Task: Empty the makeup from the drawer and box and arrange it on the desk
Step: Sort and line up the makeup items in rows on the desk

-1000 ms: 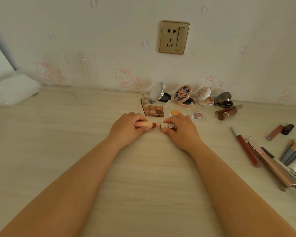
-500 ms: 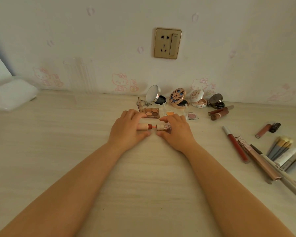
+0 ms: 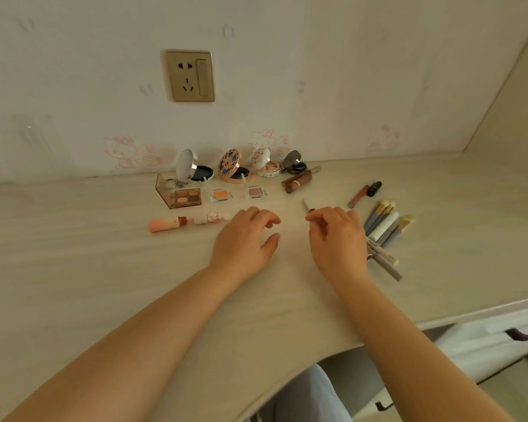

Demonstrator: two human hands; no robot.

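Reaching: we have our right hand over the lip pencil, our left hand just beside it on the bench.
Right hand: fingers curled, pinching the pencil near its far tip, as best we can tell.
Left hand: relaxed, holding nothing.
Pencil axis: runs away from us and slightly left; most of it hides under our right hand.
Nearer hand: the right.
Pink lipstick: lies uncapped, left of both hands.

Right hand covering most of red lip pencil and near ends of makeup brushes; whether it is holding pencil unclear. Drawer running off right edge.
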